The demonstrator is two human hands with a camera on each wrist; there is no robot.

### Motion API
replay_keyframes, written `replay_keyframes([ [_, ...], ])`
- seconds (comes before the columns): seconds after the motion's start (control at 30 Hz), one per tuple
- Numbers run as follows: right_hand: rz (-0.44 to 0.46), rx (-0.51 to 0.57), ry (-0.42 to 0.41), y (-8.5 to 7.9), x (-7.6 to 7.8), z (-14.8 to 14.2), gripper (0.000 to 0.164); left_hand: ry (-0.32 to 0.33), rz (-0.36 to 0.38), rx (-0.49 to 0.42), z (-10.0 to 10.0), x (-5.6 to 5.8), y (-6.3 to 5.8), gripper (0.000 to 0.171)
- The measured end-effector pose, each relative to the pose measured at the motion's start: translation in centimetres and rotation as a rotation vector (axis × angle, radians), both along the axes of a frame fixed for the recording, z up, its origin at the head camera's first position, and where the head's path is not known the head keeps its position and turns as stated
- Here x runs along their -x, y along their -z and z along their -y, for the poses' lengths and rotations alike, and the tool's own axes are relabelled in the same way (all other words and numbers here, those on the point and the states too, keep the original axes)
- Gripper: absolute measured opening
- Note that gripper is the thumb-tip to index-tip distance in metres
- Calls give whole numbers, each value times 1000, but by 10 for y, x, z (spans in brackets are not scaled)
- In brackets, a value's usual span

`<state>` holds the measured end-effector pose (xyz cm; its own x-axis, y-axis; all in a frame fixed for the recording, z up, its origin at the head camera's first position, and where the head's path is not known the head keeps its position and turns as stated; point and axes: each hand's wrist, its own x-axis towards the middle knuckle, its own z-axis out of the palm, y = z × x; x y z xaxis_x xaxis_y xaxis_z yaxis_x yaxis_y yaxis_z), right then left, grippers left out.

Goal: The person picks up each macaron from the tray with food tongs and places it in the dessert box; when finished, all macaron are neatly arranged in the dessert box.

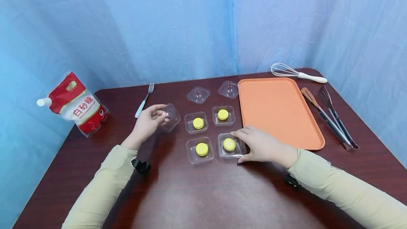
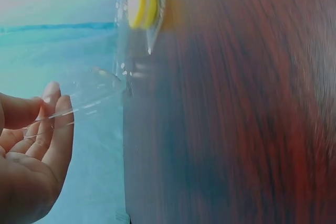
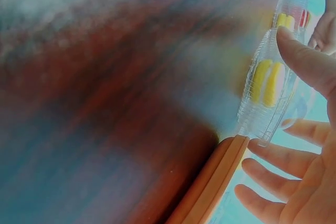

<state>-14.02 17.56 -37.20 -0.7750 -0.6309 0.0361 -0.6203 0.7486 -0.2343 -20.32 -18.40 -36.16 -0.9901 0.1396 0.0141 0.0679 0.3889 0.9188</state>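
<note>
My left hand [image 1: 148, 121] pinches a clear plastic domed lid [image 1: 172, 117] by its edge, left of the boxes. In the left wrist view, the lid [image 2: 94, 95] sits between the thumb and fingers. My right hand [image 1: 259, 144] holds the near-right clear plastic box [image 1: 236, 153], thumb at the near side and fingers at the far side. A yellow macaron [image 1: 229, 144] lies inside this box; the right wrist view shows the macaron [image 3: 268, 83] from the side. Three more open boxes, including the near-left box [image 1: 190, 154], each hold a yellow macaron.
Two more clear lids [image 1: 198, 95] lie behind the boxes. An orange tray [image 1: 270, 109] stands right of them, with a whisk [image 1: 297, 73] behind and tongs [image 1: 338, 123] beside it. A fork [image 1: 144, 100] and an upright sugar pouch [image 1: 79, 105] are at the left.
</note>
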Motion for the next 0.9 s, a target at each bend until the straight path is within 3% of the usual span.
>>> replay_keyframes([
  [0.17, -5, -1, 1, 1, 0, -1, 80, 2, 38, -132, -3, -5, -3, 40],
  [0.37, -10, 11, -5, 1, 0, -2, 80, 17, 44, -228, -8, -13, -6, 41],
  [0.53, -26, 16, -16, 0, -1, -1, 81, 60, 50, -328, -14, -20, -8, 42],
  [0.9, -35, 8, -22, -1, -1, 0, 86, 123, 62, -414, -30, -33, -18, 44],
])
